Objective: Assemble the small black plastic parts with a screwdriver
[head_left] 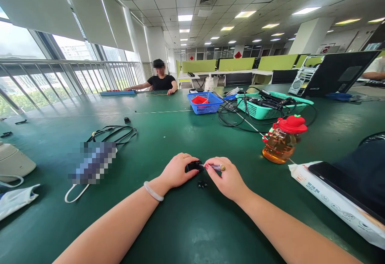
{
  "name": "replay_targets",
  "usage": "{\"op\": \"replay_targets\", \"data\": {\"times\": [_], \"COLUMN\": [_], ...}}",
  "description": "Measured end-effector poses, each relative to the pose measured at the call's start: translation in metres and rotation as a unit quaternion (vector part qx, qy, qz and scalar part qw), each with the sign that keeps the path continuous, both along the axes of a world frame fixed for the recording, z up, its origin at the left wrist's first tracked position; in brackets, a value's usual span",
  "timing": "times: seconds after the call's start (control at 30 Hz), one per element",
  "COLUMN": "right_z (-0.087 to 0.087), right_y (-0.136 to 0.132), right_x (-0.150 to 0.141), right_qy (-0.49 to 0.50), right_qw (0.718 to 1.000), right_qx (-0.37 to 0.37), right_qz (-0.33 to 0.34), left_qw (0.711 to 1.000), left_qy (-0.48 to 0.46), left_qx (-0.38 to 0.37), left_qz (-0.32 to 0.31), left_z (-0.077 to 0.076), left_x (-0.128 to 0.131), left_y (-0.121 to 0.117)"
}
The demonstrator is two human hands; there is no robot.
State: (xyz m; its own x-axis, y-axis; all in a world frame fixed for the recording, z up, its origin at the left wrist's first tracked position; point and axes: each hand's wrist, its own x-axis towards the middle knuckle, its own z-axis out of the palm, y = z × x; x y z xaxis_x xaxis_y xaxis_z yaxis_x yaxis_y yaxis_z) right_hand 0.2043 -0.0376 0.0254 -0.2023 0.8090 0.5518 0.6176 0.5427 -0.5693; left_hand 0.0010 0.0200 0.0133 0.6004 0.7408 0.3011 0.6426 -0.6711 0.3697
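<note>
My left hand [178, 171] is closed round a small black part [194, 166] and rests on the green table [180, 224]. My right hand [227, 179] pinches a small screwdriver [217, 167] with a clear handle and brass end. Its tip meets the black part. A second small black piece [202, 184] lies on the table just below both hands. A pale bangle [153, 191] sits on my left wrist.
A bottle of amber drink with a red lid [282, 140] stands to the right. A wet-wipes pack [333, 202] with a phone [345, 187] lies at right. Black cable [112, 133], face masks [15, 200], blue basket [204, 103], teal basket [270, 105]. A person sits at the far end [159, 81].
</note>
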Motion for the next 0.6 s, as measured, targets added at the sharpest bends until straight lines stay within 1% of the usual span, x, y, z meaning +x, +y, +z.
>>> {"op": "replay_targets", "data": {"times": [0.33, 0.5, 0.6], "right_z": [-0.0014, -0.0006, 0.0012], "right_y": [0.0006, -0.0006, -0.0027], "right_x": [-0.0004, -0.0003, 0.0002], "right_qy": [0.000, 0.002, 0.015], "right_qw": [1.000, 1.000, 1.000], "right_qx": [-0.008, 0.000, 0.018], "right_qz": [0.010, 0.020, 0.019], "left_qw": [0.999, 0.999, 0.998], "left_qy": [-0.029, -0.045, -0.049], "left_qx": [0.022, 0.021, 0.027], "left_qz": [-0.013, -0.001, 0.009], "left_z": [0.0007, 0.0009, 0.0000], "left_x": [0.0014, 0.0006, 0.0003], "left_y": [0.0000, -0.0010, -0.0004]}}
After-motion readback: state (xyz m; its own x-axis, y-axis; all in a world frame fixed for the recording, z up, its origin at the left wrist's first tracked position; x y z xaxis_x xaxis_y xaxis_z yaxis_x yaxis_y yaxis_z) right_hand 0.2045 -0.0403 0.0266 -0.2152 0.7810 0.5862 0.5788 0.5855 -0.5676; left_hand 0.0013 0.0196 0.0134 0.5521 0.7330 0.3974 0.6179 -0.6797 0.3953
